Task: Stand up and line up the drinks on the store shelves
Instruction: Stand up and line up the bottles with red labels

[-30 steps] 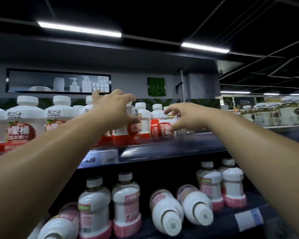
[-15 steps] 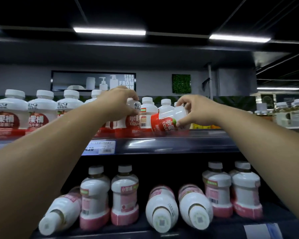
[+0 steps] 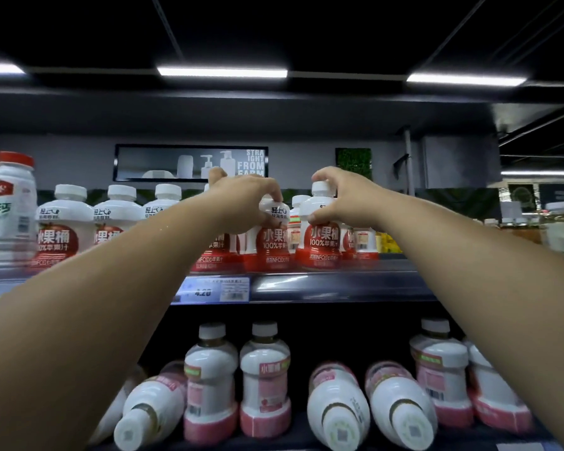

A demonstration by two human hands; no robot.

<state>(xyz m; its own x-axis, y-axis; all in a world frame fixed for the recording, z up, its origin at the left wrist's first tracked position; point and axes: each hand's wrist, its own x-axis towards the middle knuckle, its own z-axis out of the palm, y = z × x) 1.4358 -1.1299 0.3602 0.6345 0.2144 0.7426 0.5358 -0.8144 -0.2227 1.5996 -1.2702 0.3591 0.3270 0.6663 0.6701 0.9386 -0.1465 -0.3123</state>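
Observation:
White bottles with red apple-juice labels stand in a row on the upper shelf [image 3: 339, 284]. My left hand [image 3: 241, 200] grips the shoulder of one upright red-label bottle [image 3: 272, 242]. My right hand [image 3: 345, 196] grips the neck and shoulder of the neighbouring red-label bottle [image 3: 321, 242], which stands upright at the shelf's front. More of the same bottles [image 3: 62, 229] line up to the left. On the lower shelf, pink-label bottles [image 3: 264, 379] stand upright, while others [image 3: 339, 405] lie on their sides with caps toward me.
A taller white bottle with a red cap [image 3: 10, 203] stands at the far left of the upper shelf. A price tag [image 3: 215, 289] hangs on the shelf edge. Another shelf with goods [image 3: 554, 229] lies to the right. A dark canopy with strip lights hangs overhead.
My right hand has tipped the lying red-label bottle upright and set it beside the one under my left hand. The camera has moved closer and slightly right.

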